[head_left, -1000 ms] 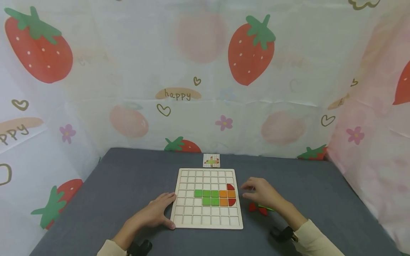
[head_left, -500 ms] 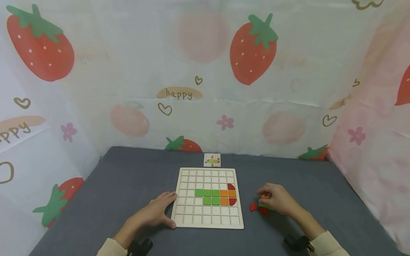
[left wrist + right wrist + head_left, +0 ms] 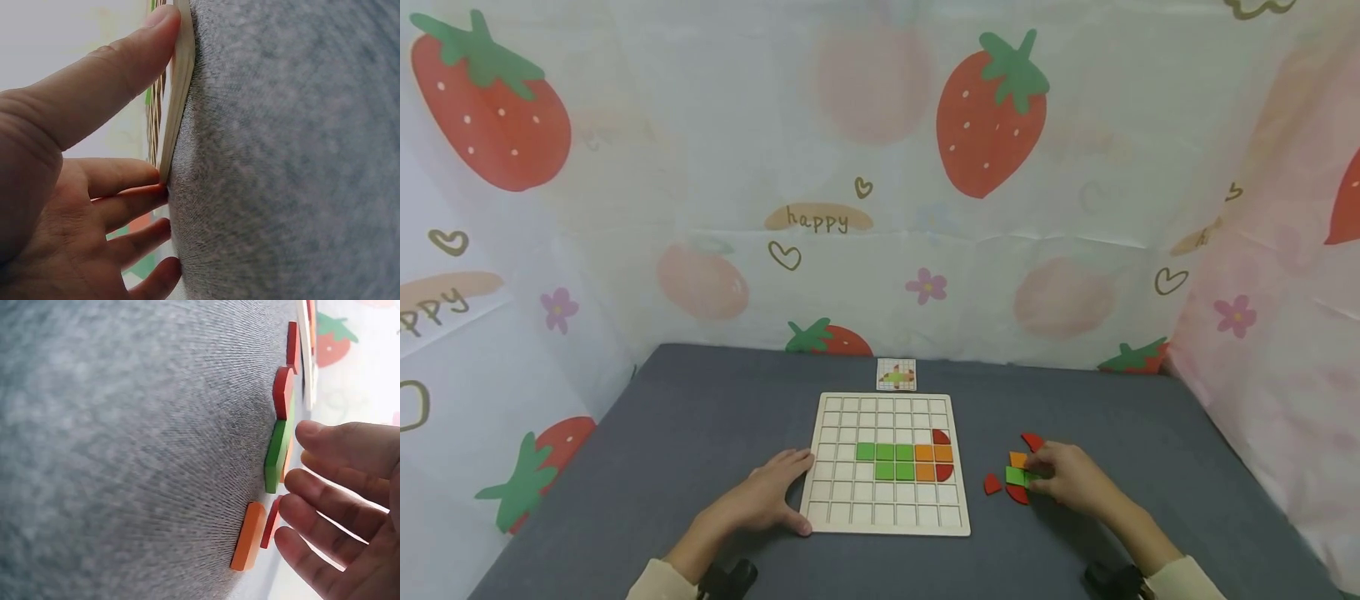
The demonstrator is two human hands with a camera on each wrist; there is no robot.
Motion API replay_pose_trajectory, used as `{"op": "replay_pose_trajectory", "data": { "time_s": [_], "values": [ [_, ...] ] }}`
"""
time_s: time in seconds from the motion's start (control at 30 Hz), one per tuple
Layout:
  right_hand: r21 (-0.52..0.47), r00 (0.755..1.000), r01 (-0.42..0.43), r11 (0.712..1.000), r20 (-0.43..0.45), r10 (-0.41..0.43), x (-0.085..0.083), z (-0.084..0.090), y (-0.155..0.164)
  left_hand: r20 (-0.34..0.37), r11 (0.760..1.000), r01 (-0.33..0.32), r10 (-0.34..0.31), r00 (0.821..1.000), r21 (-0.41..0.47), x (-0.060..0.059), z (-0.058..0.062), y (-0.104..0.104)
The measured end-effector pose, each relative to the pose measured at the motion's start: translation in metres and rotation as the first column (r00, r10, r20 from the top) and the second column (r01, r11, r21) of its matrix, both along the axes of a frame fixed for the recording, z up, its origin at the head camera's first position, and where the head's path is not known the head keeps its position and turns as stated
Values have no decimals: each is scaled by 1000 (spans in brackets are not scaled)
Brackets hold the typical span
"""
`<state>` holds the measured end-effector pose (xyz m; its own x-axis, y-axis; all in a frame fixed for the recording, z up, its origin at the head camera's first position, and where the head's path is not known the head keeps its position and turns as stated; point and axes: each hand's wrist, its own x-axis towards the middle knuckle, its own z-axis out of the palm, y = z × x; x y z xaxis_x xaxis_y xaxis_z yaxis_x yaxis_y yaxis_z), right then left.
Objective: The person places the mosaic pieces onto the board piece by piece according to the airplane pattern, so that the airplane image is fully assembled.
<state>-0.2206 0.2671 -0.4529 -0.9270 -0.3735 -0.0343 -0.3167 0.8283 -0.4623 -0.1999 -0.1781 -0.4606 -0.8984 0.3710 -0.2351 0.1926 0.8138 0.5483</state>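
With your right hand (image 3: 1070, 479) spread loosely over the loose tiles, fingertips at the green square tile (image 3: 1015, 476) right of the wooden grid board (image 3: 886, 521) your flat left hand (image 3: 767, 500) steadies, a careless sweep could scatter them.

right hand (image 3: 1067, 479) moved from board (image 3: 886, 525) to loose pieces (image 3: 1017, 476)
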Motion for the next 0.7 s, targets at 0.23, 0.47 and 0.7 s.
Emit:
{"op": "replay_pose_trajectory", "data": {
  "time_s": [0.23, 0.47, 0.7],
  "values": [
    [20, 1000, -25, 999, 4, 25, 1, -1, -2, -27, 1000, 16, -15, 1000, 22, 1, 0, 0],
    [33, 998, -61, 998, -15, 61, 1, -2, -2, -25, 999, 32, -31, 999, 31, 1, 0, -2],
    [47, 996, -70, 996, -46, 72, 2, -4, -4, -17, 999, 34, -34, 999, 9, 0, 0, -2]
  ]
}}
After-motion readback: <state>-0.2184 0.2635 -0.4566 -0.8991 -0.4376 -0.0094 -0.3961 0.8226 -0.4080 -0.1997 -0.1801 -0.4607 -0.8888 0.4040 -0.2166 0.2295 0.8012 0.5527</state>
